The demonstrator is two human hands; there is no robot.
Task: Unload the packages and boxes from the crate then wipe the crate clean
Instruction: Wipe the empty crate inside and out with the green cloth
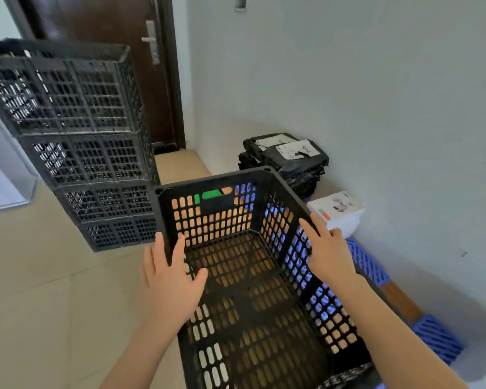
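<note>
**Emptied crate held between two flat hands**

Black slatted crate on the floor at centre, nothing visible inside, long axis running away from the person toward the door. Left hand across the left long rim, fingers straight and released, thumb over the interior. Right hand laid along the right long rim, fingers likewise extended, grasping nothing. Side walls directly under both palms, so either hand equally near; floor of the crate down and inward from the fingertips. Black packages stacked against the wall beyond the far right corner; white box just beside the right hand, outside the crate. Stack of similar crates to the left, well apart. Unloading apparently complete; wiping not yet begun, no cloth in view.
</note>
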